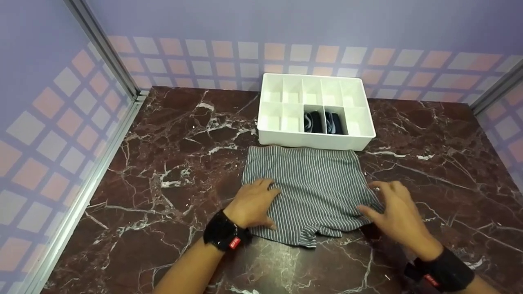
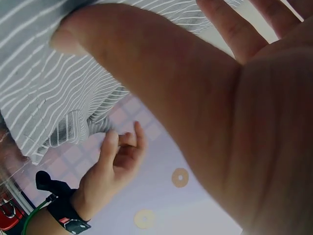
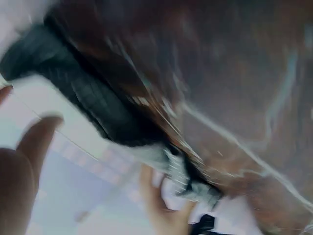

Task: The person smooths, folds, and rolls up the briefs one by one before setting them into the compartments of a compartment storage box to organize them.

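Note:
Grey-and-white striped boxer shorts (image 1: 306, 183) lie spread on the marble-patterned surface, waistband away from me. My left hand (image 1: 253, 204) rests on their left side with fingers loosely bent and thumb apart. At the right leg edge, my right hand (image 1: 396, 216) has its thumb and fingers spread apart around the edge of the cloth. The left wrist view shows the left thumb (image 2: 112, 39) over the striped fabric (image 2: 34, 83). Blurred in the right wrist view, the cloth (image 3: 93, 98) appears dark, with the right fingers beside it.
A white divided box (image 1: 318, 142) stands just beyond the waistband. Two of its front compartments hold dark folded garments, one on the left (image 1: 314, 122) and one on the right (image 1: 335, 123). Tile-patterned panels (image 1: 200, 65) border the back and sides.

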A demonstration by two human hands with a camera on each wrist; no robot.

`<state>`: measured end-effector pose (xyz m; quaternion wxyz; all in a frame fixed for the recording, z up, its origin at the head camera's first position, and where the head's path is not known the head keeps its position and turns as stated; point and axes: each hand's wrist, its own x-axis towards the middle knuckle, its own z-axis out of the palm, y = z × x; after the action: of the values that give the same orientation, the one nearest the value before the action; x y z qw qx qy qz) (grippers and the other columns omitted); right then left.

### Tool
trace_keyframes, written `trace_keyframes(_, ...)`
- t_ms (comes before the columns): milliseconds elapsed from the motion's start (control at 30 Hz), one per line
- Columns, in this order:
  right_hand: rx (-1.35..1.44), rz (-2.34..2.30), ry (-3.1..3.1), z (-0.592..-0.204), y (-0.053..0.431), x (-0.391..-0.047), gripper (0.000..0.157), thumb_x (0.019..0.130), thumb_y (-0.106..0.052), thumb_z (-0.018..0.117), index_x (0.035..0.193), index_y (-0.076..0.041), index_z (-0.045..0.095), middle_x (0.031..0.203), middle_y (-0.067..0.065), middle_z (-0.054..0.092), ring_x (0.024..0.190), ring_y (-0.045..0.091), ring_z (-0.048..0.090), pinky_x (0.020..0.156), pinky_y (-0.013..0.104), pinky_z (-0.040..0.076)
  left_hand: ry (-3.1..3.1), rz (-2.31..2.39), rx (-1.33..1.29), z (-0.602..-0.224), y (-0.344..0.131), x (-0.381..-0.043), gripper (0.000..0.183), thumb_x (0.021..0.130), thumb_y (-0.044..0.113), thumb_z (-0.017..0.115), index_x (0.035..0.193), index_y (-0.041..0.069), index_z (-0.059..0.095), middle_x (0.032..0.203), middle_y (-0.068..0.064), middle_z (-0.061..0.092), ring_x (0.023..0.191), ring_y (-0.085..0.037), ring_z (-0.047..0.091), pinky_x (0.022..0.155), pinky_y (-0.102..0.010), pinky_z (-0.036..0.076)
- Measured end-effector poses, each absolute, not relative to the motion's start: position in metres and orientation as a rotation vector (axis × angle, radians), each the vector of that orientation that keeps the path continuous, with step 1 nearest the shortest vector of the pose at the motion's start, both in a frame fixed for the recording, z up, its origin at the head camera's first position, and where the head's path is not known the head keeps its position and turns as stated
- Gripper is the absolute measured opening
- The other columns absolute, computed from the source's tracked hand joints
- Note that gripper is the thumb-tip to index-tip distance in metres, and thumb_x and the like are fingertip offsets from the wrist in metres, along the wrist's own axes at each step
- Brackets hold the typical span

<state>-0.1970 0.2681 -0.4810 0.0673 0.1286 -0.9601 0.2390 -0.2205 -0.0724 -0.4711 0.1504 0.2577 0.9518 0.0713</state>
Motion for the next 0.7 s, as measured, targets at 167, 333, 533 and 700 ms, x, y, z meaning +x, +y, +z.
trace_keyframes(167, 0.897, 0.636, -2.812, -0.492, 0.241, -0.200, 0.070, 0.063, -0.044, 0.080, 0.120, -0.010, 0.057, 0.127, 0.018, 0.046, 0.117, 0.033, 0.039, 0.093, 0.056, 0.035, 2.740, 0.190, 0.739, -0.472, -0.072, -0.221, 0.097, 0.055, 0.053, 0.079, 0.137, 0.016, 0.043, 0.146, -0.013, 0.030, 0.131, -0.030, 0.030, 0.103, -0.050, 0.030)
trace_keyframes(333, 1.212, 0.561, -2.772, -0.500, 0.234, -0.200, 0.081, 0.062, -0.043, 0.081, 0.129, -0.008, 0.051, 0.137, 0.018, 0.042, 0.125, 0.036, 0.035, 0.098, 0.057, 0.032, 2.734, 0.185, 0.773, -0.473, -0.070, -0.221, 0.096, 0.055, 0.055, 0.079, 0.136, 0.017, 0.044, 0.145, -0.012, 0.031, 0.129, -0.030, 0.032, 0.101, -0.051, 0.033)
trace_keyframes(533, 1.351, 0.512, -2.796, -0.498, 0.230, -0.192, 0.103, 0.056, -0.050, 0.081, 0.138, -0.005, 0.039, 0.144, 0.021, 0.032, 0.130, 0.042, 0.029, 0.098, 0.060, 0.030, 2.736, 0.182, 0.755, -0.471, -0.070, -0.222, 0.098, 0.054, 0.055, 0.078, 0.137, 0.018, 0.043, 0.145, -0.011, 0.031, 0.130, -0.029, 0.032, 0.101, -0.050, 0.032)
trace_keyframes(700, 1.357, 0.444, -2.895, -0.494, 0.225, -0.187, 0.112, 0.058, -0.064, 0.074, 0.143, -0.006, 0.031, 0.148, 0.023, 0.021, 0.133, 0.044, 0.021, 0.099, 0.063, 0.026, 2.733, 0.178, 0.751, -0.471, -0.073, -0.221, 0.099, 0.054, 0.054, 0.079, 0.138, 0.017, 0.042, 0.146, -0.011, 0.031, 0.130, -0.028, 0.031, 0.101, -0.050, 0.033)
